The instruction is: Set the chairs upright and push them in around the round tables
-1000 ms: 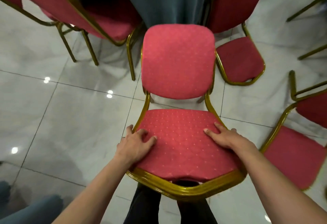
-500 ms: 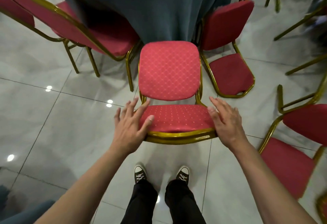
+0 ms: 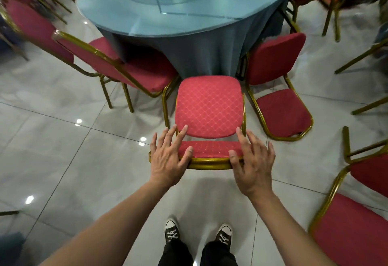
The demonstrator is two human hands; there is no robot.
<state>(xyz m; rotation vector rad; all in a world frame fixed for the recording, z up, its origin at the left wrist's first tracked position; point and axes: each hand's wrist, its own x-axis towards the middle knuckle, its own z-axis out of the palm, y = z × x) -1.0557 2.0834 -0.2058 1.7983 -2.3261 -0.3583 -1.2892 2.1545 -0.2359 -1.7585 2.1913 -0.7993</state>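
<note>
A red padded chair with a gold frame (image 3: 210, 106) sits straight ahead of me. Its backrest reaches the grey-blue cloth of the round table (image 3: 205, 55). The backrest pad faces up at me and the dotted seat shows only as a narrow strip, so the chair looks tipped back. My left hand (image 3: 168, 158) lies over the seat's front left corner, fingers spread, thumb on the cushion. My right hand (image 3: 252, 165) lies at the front right corner, also spread, thumb on the gold rim. Neither hand is closed around the frame.
A chair (image 3: 134, 70) stands at the table on the left. Another chair (image 3: 279, 89) lies tipped on the right, seat facing me. A third chair (image 3: 361, 230) lies at lower right. More chairs ring the glass-topped table. My shoes (image 3: 172, 234) stand on glossy tile.
The chair has gone from close under me to farther off, against the tablecloth. My hands slid from flat on the seat to its front corners, fingers now spread.
</note>
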